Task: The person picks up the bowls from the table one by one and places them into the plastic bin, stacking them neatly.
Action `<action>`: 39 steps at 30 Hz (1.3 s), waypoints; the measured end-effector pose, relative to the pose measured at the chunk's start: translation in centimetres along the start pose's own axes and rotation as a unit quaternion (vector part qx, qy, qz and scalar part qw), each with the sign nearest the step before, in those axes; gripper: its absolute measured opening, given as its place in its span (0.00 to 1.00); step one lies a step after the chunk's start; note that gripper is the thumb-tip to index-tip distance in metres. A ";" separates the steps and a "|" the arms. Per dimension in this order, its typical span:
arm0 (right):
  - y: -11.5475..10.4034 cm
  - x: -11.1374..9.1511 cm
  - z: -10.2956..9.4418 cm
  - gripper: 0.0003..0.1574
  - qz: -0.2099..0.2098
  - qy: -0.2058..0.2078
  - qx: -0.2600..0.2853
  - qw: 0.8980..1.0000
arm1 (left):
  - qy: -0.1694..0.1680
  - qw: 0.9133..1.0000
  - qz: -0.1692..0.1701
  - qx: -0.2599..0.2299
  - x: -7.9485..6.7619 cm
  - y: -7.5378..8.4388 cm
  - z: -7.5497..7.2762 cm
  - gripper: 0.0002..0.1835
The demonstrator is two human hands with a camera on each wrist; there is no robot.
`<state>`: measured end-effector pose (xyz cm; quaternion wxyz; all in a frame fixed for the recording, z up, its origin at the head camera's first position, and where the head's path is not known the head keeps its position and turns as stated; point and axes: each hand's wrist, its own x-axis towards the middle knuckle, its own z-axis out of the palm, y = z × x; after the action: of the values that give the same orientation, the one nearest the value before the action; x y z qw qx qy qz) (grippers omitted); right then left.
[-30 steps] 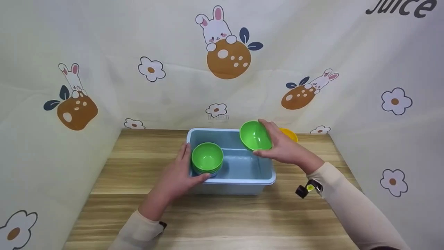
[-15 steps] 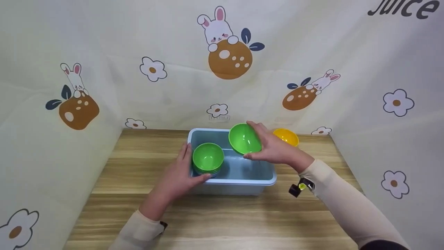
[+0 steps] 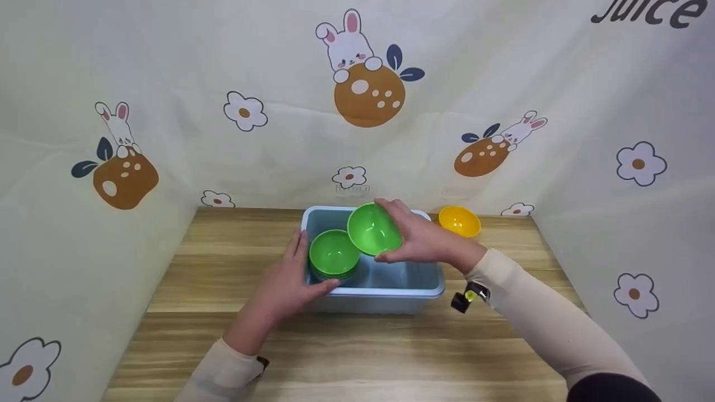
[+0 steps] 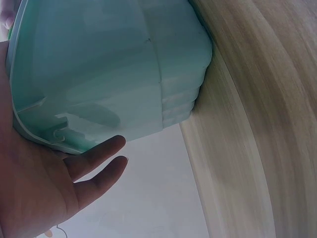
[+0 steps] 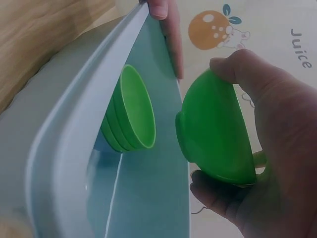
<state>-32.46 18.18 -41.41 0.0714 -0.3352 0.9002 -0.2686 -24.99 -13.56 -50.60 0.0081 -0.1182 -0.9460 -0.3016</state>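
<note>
A light blue plastic basin (image 3: pixel 391 292) stands on the wooden table. Inside its left end sits a stack of green bowls (image 3: pixel 335 254), with a bit of blue showing beneath them in the right wrist view. My right hand (image 3: pixel 422 237) grips another green bowl (image 3: pixel 371 230) by its side, tilted, above the basin just right of the stack. In the right wrist view, thumb and fingers span this held bowl (image 5: pixel 213 129), apart from the stacked bowls (image 5: pixel 133 111). My left hand (image 3: pixel 285 287) rests at the basin's left front corner, fingers straight along the outside, thumb over the front rim.
A yellow bowl (image 3: pixel 460 221) stands on the table (image 3: pixel 357 357) behind the basin's right end. A cloth backdrop (image 3: pixel 279 151) with printed rabbits, oranges and flowers surrounds the table at the back and both sides.
My right hand has carried the green bowl leftward and slightly down, toward the stack. The yellow bowl has come into fuller view. My left hand stays at the basin's corner.
</note>
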 end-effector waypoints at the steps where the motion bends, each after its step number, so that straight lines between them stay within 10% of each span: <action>1: -0.1 0.2 0.1 0.78 -0.003 -0.003 -0.001 1.000 | 0.000 1.000 0.002 0.001 0.0 0.0 0.0 0.76; 39: 0.9 7.2 3.1 0.76 -0.093 -0.108 -0.025 0.990 | -0.006 1.000 -0.006 0.002 -0.1 0.2 -0.2 0.77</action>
<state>-37.52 12.82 -44.12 0.1344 -0.4459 0.8586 -0.2142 -24.85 -13.54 -50.32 0.0013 -0.1147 -0.9472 -0.2993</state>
